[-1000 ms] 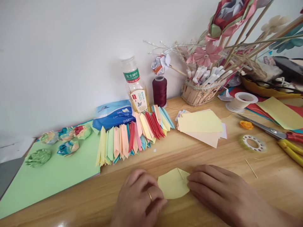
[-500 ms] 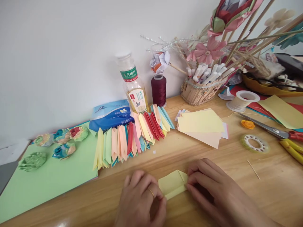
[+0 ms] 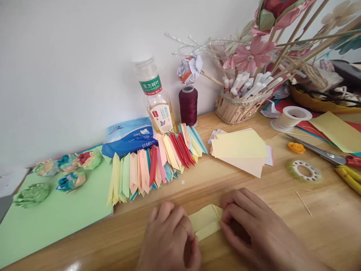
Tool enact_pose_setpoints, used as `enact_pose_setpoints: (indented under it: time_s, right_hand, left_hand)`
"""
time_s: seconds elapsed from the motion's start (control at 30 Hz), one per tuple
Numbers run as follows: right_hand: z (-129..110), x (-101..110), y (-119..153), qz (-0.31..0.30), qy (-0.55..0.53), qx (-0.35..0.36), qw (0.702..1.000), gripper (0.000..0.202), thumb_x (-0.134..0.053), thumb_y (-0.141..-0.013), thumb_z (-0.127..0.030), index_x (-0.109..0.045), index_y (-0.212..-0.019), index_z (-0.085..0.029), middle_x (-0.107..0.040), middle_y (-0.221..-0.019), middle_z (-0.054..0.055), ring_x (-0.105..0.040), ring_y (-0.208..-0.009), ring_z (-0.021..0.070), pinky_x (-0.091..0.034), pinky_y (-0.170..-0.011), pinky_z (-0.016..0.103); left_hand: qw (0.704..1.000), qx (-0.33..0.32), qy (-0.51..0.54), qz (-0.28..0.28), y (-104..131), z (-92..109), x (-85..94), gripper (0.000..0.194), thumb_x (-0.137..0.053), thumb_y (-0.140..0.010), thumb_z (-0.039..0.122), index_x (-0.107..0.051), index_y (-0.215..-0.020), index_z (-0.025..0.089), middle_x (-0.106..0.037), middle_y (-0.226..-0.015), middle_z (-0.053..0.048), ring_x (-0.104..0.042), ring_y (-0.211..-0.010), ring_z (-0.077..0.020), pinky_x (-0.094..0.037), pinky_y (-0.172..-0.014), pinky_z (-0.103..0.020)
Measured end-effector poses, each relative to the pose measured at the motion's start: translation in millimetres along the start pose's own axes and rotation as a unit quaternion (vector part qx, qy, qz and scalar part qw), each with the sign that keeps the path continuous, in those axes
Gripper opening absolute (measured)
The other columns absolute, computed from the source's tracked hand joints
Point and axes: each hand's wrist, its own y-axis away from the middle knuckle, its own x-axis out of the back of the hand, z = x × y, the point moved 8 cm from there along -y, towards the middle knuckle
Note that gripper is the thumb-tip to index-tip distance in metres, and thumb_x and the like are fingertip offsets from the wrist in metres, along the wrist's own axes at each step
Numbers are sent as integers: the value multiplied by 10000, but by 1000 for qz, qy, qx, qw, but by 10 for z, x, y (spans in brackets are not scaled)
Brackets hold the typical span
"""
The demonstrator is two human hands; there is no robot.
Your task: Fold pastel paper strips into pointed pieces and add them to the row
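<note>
A small piece of yellow paper (image 3: 205,222) lies low over the wooden table, with a folded strip along its near edge and a creased corner at the far right. My left hand (image 3: 172,237), with a ring on one finger, pinches its left end between thumb and fingers. At the right end, my right hand (image 3: 251,222) grips the paper the same way. The fingertips cover both ends. Beyond my hands stands a row of folded paper strips (image 3: 145,169) in several colours. A stack of yellow and pale paper pieces (image 3: 239,145) lies behind my right hand.
Left, paper flowers (image 3: 70,180) rest on green sheets (image 3: 70,222). Behind are a blue tissue pack (image 3: 126,135), a bottle (image 3: 158,98), a thread cone (image 3: 188,107) and a basket of pens (image 3: 242,107). Scissors (image 3: 324,152), tape (image 3: 306,171) and a white spool (image 3: 291,116) lie right.
The view has shifted slightly, moving the background a little. Both hands keep their hold on the yellow paper, and the left thumb and fingers have shifted slightly at its near edge.
</note>
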Motion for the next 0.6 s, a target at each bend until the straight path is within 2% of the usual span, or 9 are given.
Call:
enact_pose_setpoints:
  time_s: [0.13, 0.37, 0.5, 0.6]
  right_hand:
    - [22, -43, 15, -23, 8, -2, 1000, 139, -481, -823, -109, -467, -722, -204, -535, -742, 26, -500, -682, 170, -442, -591, 295]
    - [98, -123, 79, -86, -14, -23, 996, 137, -443, -884, -130, -468, -769, -200, -524, -793, 35, -484, -725, 183, -423, -630, 320]
    - [113, -133, 79, -91, -9, -29, 995, 141, -424, -889, -126, -463, -776, -200, -525, -799, 38, -471, -721, 189, -405, -632, 331]
    - [108, -130, 73, -88, 4, -24, 996, 137, -414, -892, -126, -468, -791, -202, -531, -805, 34, -472, -716, 183, -393, -628, 318]
  left_hand:
    - [999, 14, 18, -32, 27, -34, -46, 141, -554, -670, 79, -465, -694, 186, -518, -741, -11, -437, -755, -190, -330, -642, -327]
    - [997, 64, 20, -42, 61, -104, -51, 104, -502, -734, 105, -453, -697, 188, -499, -791, -27, -445, -798, -213, -372, -679, -355]
    - [996, 80, 7, -35, 81, -99, -33, 98, -453, -793, 123, -487, -735, 195, -486, -829, -48, -443, -799, -218, -405, -673, -351]
    - [997, 66, -18, -30, 91, -55, -42, 169, -452, -813, 108, -568, -777, 227, -490, -838, -42, -452, -793, -211, -417, -674, -336]
